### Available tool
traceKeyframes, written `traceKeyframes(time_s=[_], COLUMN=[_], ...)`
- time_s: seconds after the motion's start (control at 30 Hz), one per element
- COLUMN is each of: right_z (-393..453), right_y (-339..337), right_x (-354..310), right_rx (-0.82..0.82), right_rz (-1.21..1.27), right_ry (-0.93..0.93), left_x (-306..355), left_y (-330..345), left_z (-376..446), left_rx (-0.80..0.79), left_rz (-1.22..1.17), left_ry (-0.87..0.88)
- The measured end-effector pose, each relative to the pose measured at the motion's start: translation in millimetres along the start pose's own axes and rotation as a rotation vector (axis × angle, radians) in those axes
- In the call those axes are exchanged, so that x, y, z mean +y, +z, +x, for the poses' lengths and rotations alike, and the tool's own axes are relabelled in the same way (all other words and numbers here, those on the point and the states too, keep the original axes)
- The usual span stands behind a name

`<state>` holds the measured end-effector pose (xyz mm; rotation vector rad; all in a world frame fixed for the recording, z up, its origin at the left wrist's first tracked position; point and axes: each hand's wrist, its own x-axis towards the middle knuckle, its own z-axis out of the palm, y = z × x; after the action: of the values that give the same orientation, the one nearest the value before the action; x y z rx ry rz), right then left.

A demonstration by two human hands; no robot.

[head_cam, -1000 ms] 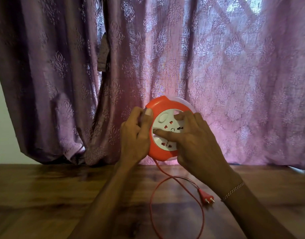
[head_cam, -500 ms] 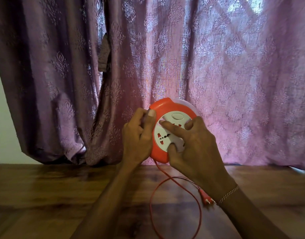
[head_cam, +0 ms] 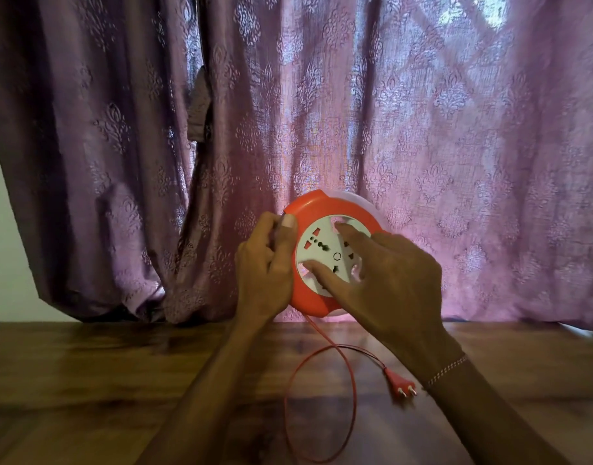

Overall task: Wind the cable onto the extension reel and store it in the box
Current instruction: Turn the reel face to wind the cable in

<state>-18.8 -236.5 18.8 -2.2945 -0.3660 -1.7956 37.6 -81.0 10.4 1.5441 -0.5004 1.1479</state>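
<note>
Gripping the orange reel [head_cam: 325,209] (held upright above the wooden table [head_cam: 87,380]) was the left hand [head_cam: 265,263]; right hand [head_cam: 392,270] fingers splayed on its socket face. Cable [head_cam: 347,364] and plug [head_cam: 401,384] lay below; purple curtain [head_cam: 120,129] behind.

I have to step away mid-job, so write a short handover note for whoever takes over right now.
Left hand grips the rim of the orange reel, held up above the wooden table.
Right hand has fingers pressed into the white socket disc to turn it.
Done: none that can be confirmed.
Left: a loop of red cable and the plug lie on the table; wind them in. No box is in view.
</note>
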Motion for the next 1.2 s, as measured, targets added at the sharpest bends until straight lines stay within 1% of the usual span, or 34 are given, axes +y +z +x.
traceKeyframes(time_s=[0.07, 0.1, 0.13, 0.2, 0.23, 0.27, 0.4, 0.53, 0.6, 0.83, 1.03, 1.13, 1.2], right_z=[3.8, 6.6, 9.2, 12.6, 13.1, 13.5, 13.5, 11.6, 9.2, 3.2, -4.6, -3.3, -1.6], right_y=[-3.2, -5.1, -6.7, -10.6, -12.3, -13.4, -11.5, -10.8, -9.1, -9.0, -1.4, 1.0, 1.1], right_x=[6.2, 9.7, 13.5, 19.1, 19.8, 19.4, 12.1, 10.7, 9.1, -0.3, -6.9, -6.7, -6.0], right_rx=[0.046, 0.023, -0.041, -0.239, -0.323, -0.371, -0.433, -0.356, -0.324, -0.261, -0.164, -0.098, -0.082], right_rz=[0.044, 0.085, 0.125, 0.185, 0.191, 0.175, 0.034, -0.075, -0.096, 0.048, 0.086, 0.099, 0.101], right_ry=[-0.097, -0.160, -0.231, -0.330, -0.342, -0.339, -0.352, -0.372, -0.354, -0.121, -0.026, 0.068, 0.079], left_x=[-1.6, -2.1, -2.4, -2.4, -2.8, -3.3, -3.4, -1.2, -1.5, 1.0, 0.8, 1.6, 1.7], left_y=[-0.3, -0.3, -0.4, -0.4, -0.7, -1.2, -3.0, -1.7, -1.8, -0.7, 0.5, 2.2, 2.4], left_z=[0.7, 0.9, 1.0, 1.4, 1.7, 2.0, 2.9, 2.2, 2.3, 1.5, 1.0, 0.6, 0.6], left_rx=[-0.009, -0.009, -0.006, 0.000, 0.001, 0.000, -0.024, -0.036, -0.035, -0.027, -0.014, -0.002, -0.004], left_rz=[-0.009, -0.009, -0.010, -0.014, -0.016, -0.018, -0.022, -0.014, -0.005, -0.009, 0.002, -0.021, -0.020], left_ry=[-0.019, -0.023, -0.023, -0.030, -0.037, -0.041, -0.023, -0.013, -0.010, -0.005, 0.009, -0.006, -0.006])
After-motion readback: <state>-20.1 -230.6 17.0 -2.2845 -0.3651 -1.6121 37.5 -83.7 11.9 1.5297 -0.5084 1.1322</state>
